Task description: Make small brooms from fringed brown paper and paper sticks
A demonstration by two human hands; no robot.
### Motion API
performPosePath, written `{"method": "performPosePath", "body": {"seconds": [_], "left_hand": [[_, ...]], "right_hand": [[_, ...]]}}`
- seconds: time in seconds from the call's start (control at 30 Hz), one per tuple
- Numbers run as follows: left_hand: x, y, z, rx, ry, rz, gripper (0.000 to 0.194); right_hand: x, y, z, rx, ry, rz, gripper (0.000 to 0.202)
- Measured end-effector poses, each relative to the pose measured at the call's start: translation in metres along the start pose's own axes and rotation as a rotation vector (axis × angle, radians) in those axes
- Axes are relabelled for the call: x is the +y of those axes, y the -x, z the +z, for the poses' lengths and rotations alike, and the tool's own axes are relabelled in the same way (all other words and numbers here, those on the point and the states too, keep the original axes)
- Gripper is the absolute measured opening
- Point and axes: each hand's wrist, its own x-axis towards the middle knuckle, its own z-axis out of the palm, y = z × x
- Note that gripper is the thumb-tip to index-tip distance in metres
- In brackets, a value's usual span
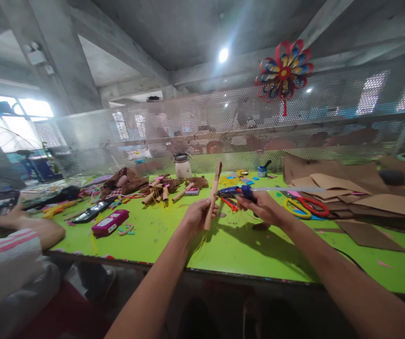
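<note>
Between the two hands, above the green table (244,254), the left hand (195,215) is closed round the lower part of a thin rolled paper stick (212,195) held nearly upright, while the right hand (264,207) grips a blue glue gun (237,191) whose nozzle points at the stick. It looks light, fairly stiff yet easy to crush, so a hold low down suits it. Scissors (306,205) and brown card sheets (332,186) lie right of the hands, more paper rolls (160,190) beyond the left one, mesh screen (223,127) behind.

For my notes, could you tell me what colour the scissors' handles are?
Red and yellow scissors, head view.
</note>
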Motion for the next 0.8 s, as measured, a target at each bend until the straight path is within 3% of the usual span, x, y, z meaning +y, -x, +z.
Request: {"method": "performPosePath", "body": {"seconds": [0.37,0.8], "left_hand": [[-0.0003,0.0012,0.0021,0.032,-0.034,0.015,0.014],[0.0004,0.0025,0.0038,0.032,-0.036,-0.001,0.015]], "right_hand": [[-0.0055,0.0007,0.0009,0.037,0.098,-0.032,0.037],[-0.0055,0.0008,0.0016,0.011,-0.001,-0.012,0.037]]}}
